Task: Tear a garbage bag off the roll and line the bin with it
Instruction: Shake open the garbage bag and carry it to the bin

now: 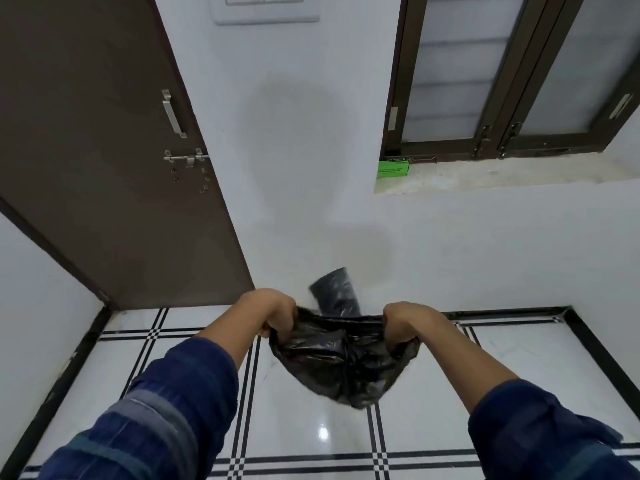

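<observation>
- Door (104, 161): brown, with metal handle and sliding bolt; well to the left of and beyond the left hand, no part in the work.
- Left hand (277, 315): closed in a fist on the left edge of the garbage bag, knuckles up, blue striped sleeve pushed back on the forearm. Judged to be pulling outward against the other hand to spread the bag's mouth.
- Garbage bag (343, 362): black, thin, glossy and heavily crumpled; stretched taut between the two hands along its top edge, the body sagging below them in a loose pouch above the floor. Appears already off the roll; whether the mouth is open cannot be told.
- Dark object (336, 292): blurred, cylindrical, just beyond the bag and between the hands, against the wall; possibly the bin or the roll, not identifiable.
- Right hand (403, 323): closed on the bag's right edge, mirroring the left, fingers tucked under the film.
- Floor (311, 427): white glossy tiles with black lines, below both hands.
- Green box (393, 169): on the window ledge, far above and beyond the right hand; contents unreadable.
- Window (502, 74): dark frame, frosted panes, above the ledge.
</observation>
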`<act>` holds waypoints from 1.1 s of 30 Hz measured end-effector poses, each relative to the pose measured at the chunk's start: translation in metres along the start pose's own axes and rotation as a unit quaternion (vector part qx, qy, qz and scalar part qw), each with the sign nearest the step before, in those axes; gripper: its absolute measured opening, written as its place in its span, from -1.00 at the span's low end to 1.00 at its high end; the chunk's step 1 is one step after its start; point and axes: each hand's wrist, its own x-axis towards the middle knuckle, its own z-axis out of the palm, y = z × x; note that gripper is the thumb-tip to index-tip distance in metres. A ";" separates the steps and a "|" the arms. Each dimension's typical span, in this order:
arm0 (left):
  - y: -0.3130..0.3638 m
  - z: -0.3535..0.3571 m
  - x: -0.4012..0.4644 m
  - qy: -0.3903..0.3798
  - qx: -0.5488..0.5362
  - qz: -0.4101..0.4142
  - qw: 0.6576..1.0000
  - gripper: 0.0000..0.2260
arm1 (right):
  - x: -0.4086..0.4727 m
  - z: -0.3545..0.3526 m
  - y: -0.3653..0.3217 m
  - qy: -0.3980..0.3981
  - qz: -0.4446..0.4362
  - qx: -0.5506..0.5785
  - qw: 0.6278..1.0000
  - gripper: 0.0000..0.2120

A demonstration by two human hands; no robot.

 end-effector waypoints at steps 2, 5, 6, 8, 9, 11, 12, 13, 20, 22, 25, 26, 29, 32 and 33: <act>0.000 -0.001 0.003 0.164 -0.070 -0.015 0.984 -0.47 | 0.002 -0.006 0.003 0.128 -0.005 0.088 0.988 -0.60; 0.010 0.002 0.004 0.508 -0.087 -0.010 0.857 -0.40 | 0.003 -0.003 -0.003 0.458 -0.082 0.257 0.847 -0.43; 0.011 0.002 0.001 0.552 -0.075 0.008 0.830 -0.39 | 0.002 -0.001 -0.004 0.496 -0.109 0.297 0.809 -0.35; 0.006 0.008 0.007 0.534 -0.047 0.032 0.843 -0.41 | 0.002 0.013 -0.003 0.461 -0.109 0.337 0.814 -0.36; 0.001 0.011 0.010 0.472 -0.022 0.034 0.881 -0.46 | 0.005 0.021 0.000 0.405 -0.088 0.249 0.876 -0.40; -0.008 0.014 0.010 0.224 0.046 0.031 0.973 -0.59 | 0.005 0.029 0.003 0.143 -0.037 -0.018 0.989 -0.53; -0.010 0.016 0.007 0.076 0.054 0.015 0.995 -0.64 | 0.003 0.029 0.001 -0.019 -0.030 -0.091 0.995 -0.61; -0.010 0.017 0.006 -0.009 0.038 -0.001 0.999 -0.68 | 0.001 0.025 -0.001 -0.124 -0.025 -0.106 0.986 -0.68; -0.002 0.000 0.003 0.464 -0.146 0.012 0.874 -0.47 | 0.008 0.002 -0.006 0.453 -0.022 0.241 0.858 -0.61; -0.004 -0.001 0.003 0.548 -0.115 0.043 0.828 -0.40 | 0.005 -0.002 -0.006 0.511 -0.103 0.322 0.790 -0.45; -0.015 0.006 0.012 0.385 0.003 0.017 0.923 -0.60 | 0.012 0.009 0.003 0.326 -0.063 0.143 0.932 -0.47; -0.017 0.007 0.010 0.235 0.048 0.008 0.971 -0.64 | 0.010 0.012 0.004 0.172 -0.032 0.010 0.984 -0.57; -0.021 0.011 0.007 -0.068 0.038 -0.010 0.997 -0.67 | 0.003 0.013 0.001 -0.127 0.016 -0.123 0.984 -0.83; -0.019 0.005 0.012 0.217 -0.106 -0.020 0.970 -0.69 | 0.015 0.007 0.006 0.164 0.057 0.111 0.978 -0.69; -0.016 0.003 0.011 0.342 -0.146 -0.025 0.928 -0.67 | 0.016 0.004 0.005 0.274 0.041 0.187 0.942 -0.60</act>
